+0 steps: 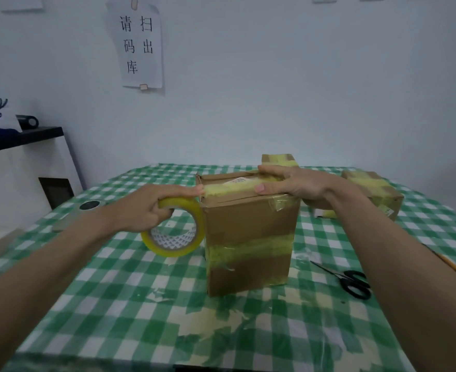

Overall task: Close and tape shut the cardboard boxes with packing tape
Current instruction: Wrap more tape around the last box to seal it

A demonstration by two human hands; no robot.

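Fingers of the left hand curl through the yellowish translucent packing-tape roll, gripping it beside the tall brown cardboard box. Right hand presses straight fingers on the box's taped top.

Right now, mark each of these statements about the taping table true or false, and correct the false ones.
1. The left hand grips the yellow roll of packing tape. True.
2. The right hand holds the black-handled scissors. False: it presses the top of the tall brown cardboard box; the scissors lie on the green checked tablecloth.
3. A tape strip runs across the box top. True.
4. The tall box lies on its side. False: it stands upright.
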